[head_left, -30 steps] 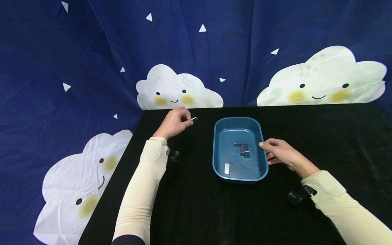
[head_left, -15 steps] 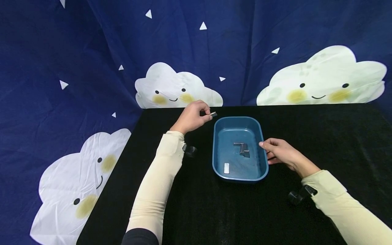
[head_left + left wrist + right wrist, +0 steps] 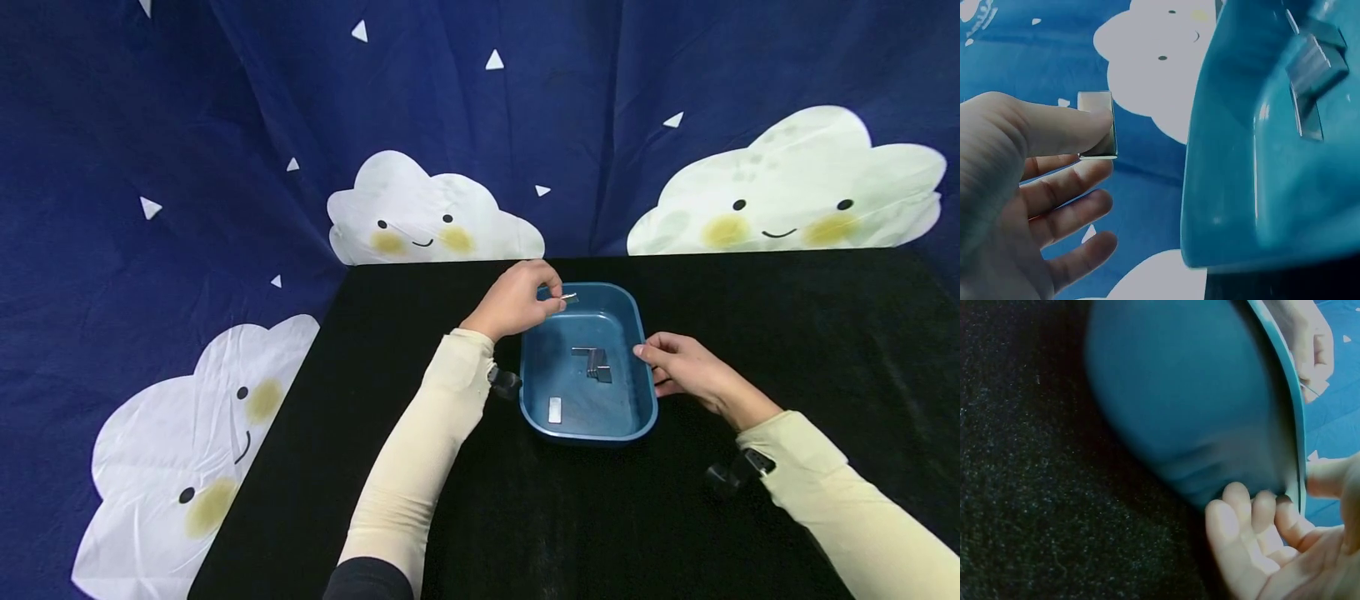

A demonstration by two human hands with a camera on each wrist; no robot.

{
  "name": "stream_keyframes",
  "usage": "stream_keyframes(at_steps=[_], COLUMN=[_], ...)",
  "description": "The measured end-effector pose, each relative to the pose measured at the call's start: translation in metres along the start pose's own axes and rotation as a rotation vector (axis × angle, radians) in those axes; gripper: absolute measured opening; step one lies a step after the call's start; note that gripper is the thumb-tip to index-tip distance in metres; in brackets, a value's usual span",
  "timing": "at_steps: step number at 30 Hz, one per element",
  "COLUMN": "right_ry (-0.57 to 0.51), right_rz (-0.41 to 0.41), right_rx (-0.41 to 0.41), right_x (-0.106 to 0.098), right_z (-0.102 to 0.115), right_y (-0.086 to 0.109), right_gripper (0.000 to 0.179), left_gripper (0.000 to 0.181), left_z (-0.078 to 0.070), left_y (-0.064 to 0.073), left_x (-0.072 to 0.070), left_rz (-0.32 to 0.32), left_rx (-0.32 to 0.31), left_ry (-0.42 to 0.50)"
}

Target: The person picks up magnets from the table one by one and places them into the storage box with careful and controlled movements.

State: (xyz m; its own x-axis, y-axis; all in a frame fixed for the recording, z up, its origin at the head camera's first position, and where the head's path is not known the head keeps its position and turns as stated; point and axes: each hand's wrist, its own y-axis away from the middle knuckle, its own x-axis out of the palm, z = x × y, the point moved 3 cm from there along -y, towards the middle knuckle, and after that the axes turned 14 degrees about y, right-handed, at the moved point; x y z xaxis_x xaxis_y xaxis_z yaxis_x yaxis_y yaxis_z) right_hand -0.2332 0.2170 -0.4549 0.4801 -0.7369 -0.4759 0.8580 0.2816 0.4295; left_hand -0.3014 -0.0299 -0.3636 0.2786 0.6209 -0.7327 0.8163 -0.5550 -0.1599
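My left hand (image 3: 521, 297) is over the far left corner of a blue plastic tub (image 3: 588, 437). Between thumb and fingertips it pinches a small shiny silver rectangular block (image 3: 1095, 102); the other fingers are spread loosely in the left wrist view. At the tub's right side, my right hand (image 3: 692, 371) grips the rim, thumb over the edge and fingers (image 3: 1222, 519) against the outer wall. On the tub floor lies a cluster of several similar silver blocks (image 3: 597, 365), touching at odd angles. A single flat silver block (image 3: 555, 410) lies apart, near the front left corner.
The tub stands on a black cloth-covered table (image 3: 480, 517). A dark blue curtain (image 3: 570, 125) with white clouds and small triangles hangs behind and to the left. A small black camera (image 3: 504, 382) sits on the left wrist, another (image 3: 723, 479) on the right wrist.
My left hand has moved right, from the table left of the tub to over its far left corner, carrying the silver block. My right hand and the tub stay put.
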Motion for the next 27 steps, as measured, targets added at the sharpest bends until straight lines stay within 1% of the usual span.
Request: stream_keyframes(at_steps=[4, 6, 8, 10, 12, 16, 18, 22, 27], right_ry=[-0.003, -0.003, -0.005, -0.005, -0.004, -0.003, -0.001, 0.002, 0.007], right_rz=[0.007, 0.008, 0.008, 0.009, 0.01, 0.011, 0.009, 0.007, 0.009], right_rx=[-0.002, -0.004, -0.008, -0.011, -0.013, -0.005, -0.001, 0.003, 0.013], right_x=[0.001, 0.001, 0.001, 0.002, 0.002, 0.001, 0.0, -0.001, -0.001], right_z=[-0.001, -0.001, -0.001, 0.0, 0.001, 0.003, 0.003, 0.003, 0.0], right_y=[-0.001, -0.001, -0.001, -0.001, -0.001, 0.0, 0.0, -0.001, -0.004], right_gripper=[0.038, 0.038, 0.038, 0.039, 0.039, 0.038, 0.038, 0.037, 0.036], left_gripper=[0.01, 0.01, 0.01, 0.01, 0.01, 0.012, 0.014, 0.014, 0.013], left_z=[-0.008, -0.012, -0.015, -0.016, -0.016, -0.013, -0.012, -0.013, -0.016], left_y=[-0.006, -0.008, -0.01, -0.01, -0.009, -0.003, 0.0, 0.002, 0.001], left_x=[0.007, 0.01, 0.013, 0.017, 0.021, 0.03, 0.033, 0.038, 0.043], left_rz=[0.013, 0.017, 0.022, 0.04, 0.084, 0.2, 0.245, 0.301, 0.345], left_rx=[0.003, 0.015, 0.032, 0.039, 0.033, -0.003, -0.012, -0.028, -0.018], left_ry=[0.037, 0.053, 0.051, 0.045, 0.016, -0.059, -0.09, -0.123, -0.165])
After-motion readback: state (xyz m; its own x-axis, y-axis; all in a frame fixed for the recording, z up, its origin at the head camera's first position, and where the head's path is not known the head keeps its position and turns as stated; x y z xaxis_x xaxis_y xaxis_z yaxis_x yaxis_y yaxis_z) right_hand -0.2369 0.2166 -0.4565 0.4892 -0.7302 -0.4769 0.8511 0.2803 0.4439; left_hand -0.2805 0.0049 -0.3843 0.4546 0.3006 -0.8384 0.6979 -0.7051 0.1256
